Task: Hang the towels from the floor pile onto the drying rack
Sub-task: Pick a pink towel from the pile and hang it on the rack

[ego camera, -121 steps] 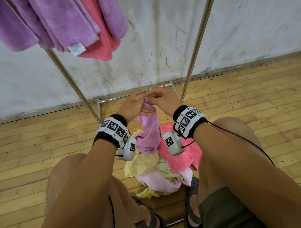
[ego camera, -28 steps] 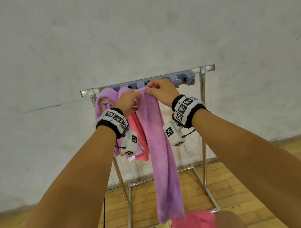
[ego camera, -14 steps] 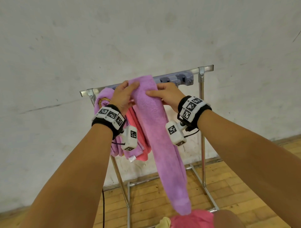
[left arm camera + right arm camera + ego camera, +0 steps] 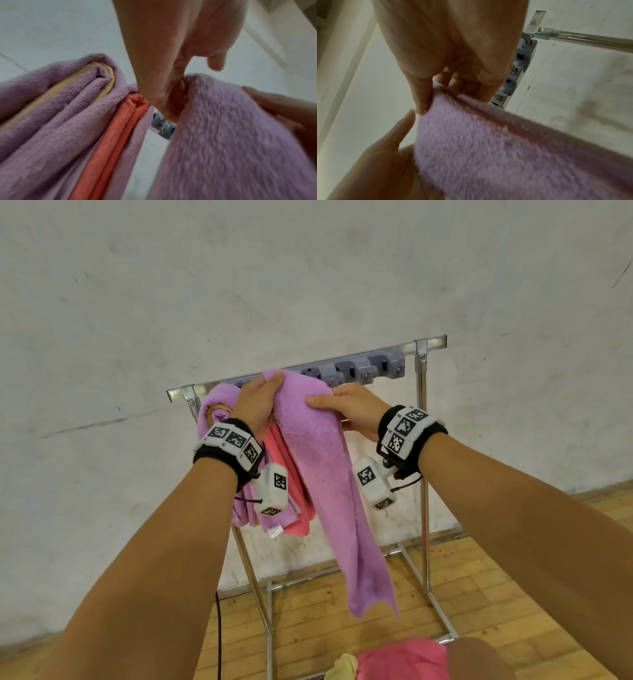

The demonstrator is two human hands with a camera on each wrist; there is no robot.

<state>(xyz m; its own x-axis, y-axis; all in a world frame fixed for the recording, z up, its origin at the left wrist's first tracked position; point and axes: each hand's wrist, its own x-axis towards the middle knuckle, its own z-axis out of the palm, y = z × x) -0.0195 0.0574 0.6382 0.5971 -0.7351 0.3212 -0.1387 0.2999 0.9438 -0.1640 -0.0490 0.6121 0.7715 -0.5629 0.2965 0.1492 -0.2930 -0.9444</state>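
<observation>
Your left hand (image 4: 257, 405) and right hand (image 4: 352, 409) flank the towel (image 4: 322, 474) draped over the rack bar (image 4: 428, 344); hung towels (image 4: 219, 405) lie left; floor pile (image 4: 400, 659) below.

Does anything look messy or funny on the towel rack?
A little. The hung towels are bunched at the left end of the rack, not spread out. The purple towel, held by both hands, hangs slanted.
</observation>
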